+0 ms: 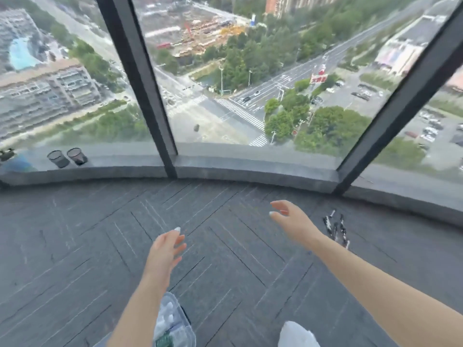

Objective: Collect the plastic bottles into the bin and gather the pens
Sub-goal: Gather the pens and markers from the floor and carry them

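Head view — bin (184,319) cropped, bottles perhaps.

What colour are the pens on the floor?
Mostly black with bits of white, lying on the carpet; the pens show in the head view.

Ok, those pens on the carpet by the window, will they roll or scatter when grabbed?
The pens are thin, loose and side by side, so they probably scatter if swept. The carpet likely limits rolling. They look stiff and light.
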`<act>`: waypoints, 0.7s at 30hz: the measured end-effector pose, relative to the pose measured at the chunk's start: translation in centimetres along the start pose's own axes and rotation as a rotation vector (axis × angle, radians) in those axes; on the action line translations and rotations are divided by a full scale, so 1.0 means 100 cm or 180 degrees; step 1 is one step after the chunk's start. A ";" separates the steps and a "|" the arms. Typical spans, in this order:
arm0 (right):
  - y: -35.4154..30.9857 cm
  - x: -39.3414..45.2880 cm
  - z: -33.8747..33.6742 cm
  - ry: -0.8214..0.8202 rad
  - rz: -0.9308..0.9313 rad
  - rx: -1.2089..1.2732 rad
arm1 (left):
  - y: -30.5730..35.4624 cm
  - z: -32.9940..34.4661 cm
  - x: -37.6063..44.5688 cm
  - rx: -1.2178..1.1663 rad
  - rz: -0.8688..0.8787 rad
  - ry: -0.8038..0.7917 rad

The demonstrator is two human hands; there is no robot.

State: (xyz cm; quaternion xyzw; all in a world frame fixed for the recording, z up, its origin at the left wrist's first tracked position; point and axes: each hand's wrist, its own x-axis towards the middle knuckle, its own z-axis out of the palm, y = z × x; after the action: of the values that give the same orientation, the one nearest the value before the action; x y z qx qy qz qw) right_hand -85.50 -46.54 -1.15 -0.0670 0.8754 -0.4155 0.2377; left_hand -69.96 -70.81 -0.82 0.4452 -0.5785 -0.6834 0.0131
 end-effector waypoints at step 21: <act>0.294 -0.026 -0.272 0.1398 0.1668 0.1078 | -0.035 0.444 -0.010 0.1671 -0.0278 -0.1831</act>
State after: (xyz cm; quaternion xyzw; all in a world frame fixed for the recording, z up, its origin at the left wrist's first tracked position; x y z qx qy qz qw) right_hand -93.71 -7.85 -7.81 0.2900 0.8119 -0.4838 0.1503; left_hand -95.32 -34.55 -6.00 0.2478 -0.6942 -0.6090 -0.2930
